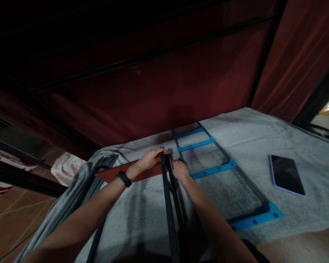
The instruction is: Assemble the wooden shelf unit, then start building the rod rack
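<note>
Left hand (151, 159) pinching the far end of a slim black two-barred frame (167, 199) over a grey blanket (252, 135), right hand (180, 170) curled beside that end, its grip unclear, flat reddish-brown board (142, 176) behind, blue-runged ladder-shaped rack (215, 169) lying right.

The frame (168, 204) looks matt metal, blue strips (212, 170) plastic, the blanket (252, 146) fuzzy cloth.

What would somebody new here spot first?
Probably the bright blue strips, laddered across the grey blanket right of centre. Next, perhaps, the left hand and right hand at the far end of the black bars, mid-picture. Then the dark-screened device lying toward the right edge.
</note>
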{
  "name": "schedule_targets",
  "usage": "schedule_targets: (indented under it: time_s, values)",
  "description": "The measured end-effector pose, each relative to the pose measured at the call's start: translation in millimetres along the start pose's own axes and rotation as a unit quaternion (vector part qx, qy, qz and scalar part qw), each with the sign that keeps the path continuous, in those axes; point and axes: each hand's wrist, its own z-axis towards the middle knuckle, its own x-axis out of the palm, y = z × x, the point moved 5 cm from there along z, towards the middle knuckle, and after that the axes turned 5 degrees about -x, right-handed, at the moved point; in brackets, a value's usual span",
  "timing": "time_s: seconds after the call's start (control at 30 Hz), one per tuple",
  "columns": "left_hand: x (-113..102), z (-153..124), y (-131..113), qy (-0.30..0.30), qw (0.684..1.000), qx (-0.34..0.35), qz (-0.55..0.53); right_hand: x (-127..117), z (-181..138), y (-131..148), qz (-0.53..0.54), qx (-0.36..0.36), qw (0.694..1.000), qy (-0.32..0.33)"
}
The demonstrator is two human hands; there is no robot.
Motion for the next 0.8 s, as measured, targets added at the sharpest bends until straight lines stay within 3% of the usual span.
schedule_targets:
  time_s: [0.27,0.47,0.63,0.8]
  values:
    - [-1,-3,1,0.011,1.0,0.005,-0.014,13,-2,-3,-0.031,0.012,0.999,0.031]
    - [-6,-13,-2,-0.004,1.0,0.019,-0.006,16,6,-11,0.058,0.02,0.997,0.036]
    - [-13,-21,4,-0.035,0.999,0.007,0.001,34,8,-18,0.153,0.091,0.984,0.008]
    - [-11,-24,6,-0.022,1.0,0.001,-0.008,54,4,-24,0.219,0.142,0.965,-0.035]
